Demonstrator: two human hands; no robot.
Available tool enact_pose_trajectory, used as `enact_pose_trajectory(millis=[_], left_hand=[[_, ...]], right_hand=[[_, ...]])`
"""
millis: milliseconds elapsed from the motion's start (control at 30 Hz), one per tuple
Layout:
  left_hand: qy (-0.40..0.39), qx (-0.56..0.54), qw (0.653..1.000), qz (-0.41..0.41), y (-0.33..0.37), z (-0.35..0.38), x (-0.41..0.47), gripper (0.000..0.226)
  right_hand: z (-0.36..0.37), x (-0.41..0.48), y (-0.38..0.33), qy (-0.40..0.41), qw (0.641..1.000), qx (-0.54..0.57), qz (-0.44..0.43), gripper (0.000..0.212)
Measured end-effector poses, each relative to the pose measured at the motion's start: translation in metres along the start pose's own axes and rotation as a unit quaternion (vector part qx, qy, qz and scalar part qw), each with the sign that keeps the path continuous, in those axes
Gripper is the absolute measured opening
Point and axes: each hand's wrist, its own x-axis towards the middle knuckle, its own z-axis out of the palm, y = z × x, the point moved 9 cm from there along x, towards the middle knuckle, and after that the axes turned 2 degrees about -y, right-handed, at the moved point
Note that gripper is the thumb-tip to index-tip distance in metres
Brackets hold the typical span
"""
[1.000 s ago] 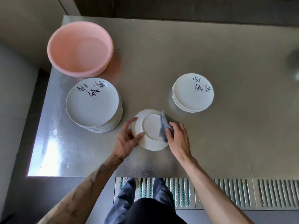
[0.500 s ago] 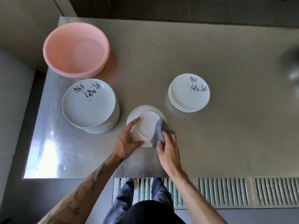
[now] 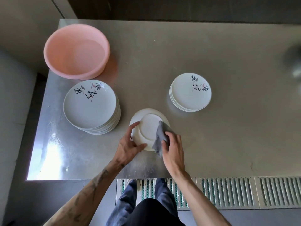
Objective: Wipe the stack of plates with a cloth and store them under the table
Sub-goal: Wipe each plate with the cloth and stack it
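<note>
While left hand (image 3: pixel 128 148) grips plate (image 3: pixel 147 126), right hand (image 3: pixel 173 149) seemingly pinches cloth (image 3: pixel 159 137).

on the tabletop (image 3: pixel 228 136), the basin (image 3: pixel 84 75) sits far left, the taller plate stack (image 3: pixel 90 103) just before it, the shorter plate stack (image 3: pixel 190 92) well to the right. between them, nearer the front, lies an upturned plate (image 3: pixel 149 126) with the cloth (image 3: pixel 160 137) on its right side.

Open steel runs across the far and right tabletop (image 3: pixel 228 46). On the left, the pink basin (image 3: pixel 76 51) and the tall plate stack (image 3: pixel 90 103) just in front of it block that side. The short stack (image 3: pixel 190 92) stands right of centre. The lane between the stacks ends at the upturned plate (image 3: pixel 146 128), where the left hand (image 3: pixel 128 145) and the right hand (image 3: pixel 174 149) with its cloth (image 3: pixel 159 137) crowd in.
</note>
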Motion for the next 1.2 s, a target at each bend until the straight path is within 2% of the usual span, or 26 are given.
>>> enact_pose_trajectory(millis=[100, 333, 467, 533, 633, 800, 967, 1033, 1100, 1200], left_hand=[[-0.013, 0.026, 1.0, 0.006, -0.001, -0.005, 0.003, 0.085], [-0.023, 0.02, 0.999, 0.012, 0.004, -0.003, 0.007, 0.08], [-0.013, -0.033, 0.999, -0.008, 0.004, -0.006, 0.007, 0.056], [0.015, -0.025, 1.0, -0.005, 0.006, -0.012, 0.012, 0.053], [0.039, -0.017, 0.999, 0.014, 0.011, -0.014, 0.014, 0.054], [-0.017, 0.005, 1.0, 0.007, 0.006, -0.011, 0.012, 0.073], [-0.006, -0.026, 0.999, -0.02, 0.0, -0.015, 0.015, 0.09], [-0.024, -0.018, 0.999, -0.02, -0.001, -0.006, 0.01, 0.094], [-0.035, 0.003, 0.999, -0.017, -0.002, -0.002, 0.005, 0.094], [-0.019, -0.02, 0.999, -0.03, -0.007, -0.008, 0.003, 0.08]], right_hand=[[-0.01, 0.02, 0.004, -0.013, 1.0, -0.002, 0.008, 0.04], [0.005, -0.007, -0.001, -0.006, 1.0, 0.012, -0.005, 0.036], [-0.011, 0.023, 0.006, -0.004, 1.0, 0.017, 0.019, 0.033], [-0.01, 0.02, 0.005, -0.01, 1.0, 0.018, 0.023, 0.031], [0.006, -0.01, 0.0, -0.015, 1.0, 0.012, 0.018, 0.03], [-0.002, 0.005, 0.006, -0.022, 0.998, 0.037, 0.039, 0.038], [0.003, 0.005, -0.001, -0.029, 0.999, 0.019, 0.021, 0.039], [0.008, -0.007, -0.001, -0.024, 0.999, 0.02, 0.011, 0.04], [0.007, -0.002, 0.004, -0.031, 0.999, 0.021, 0.011, 0.042], [-0.004, 0.021, 0.008, -0.038, 0.999, 0.014, 0.015, 0.044]])
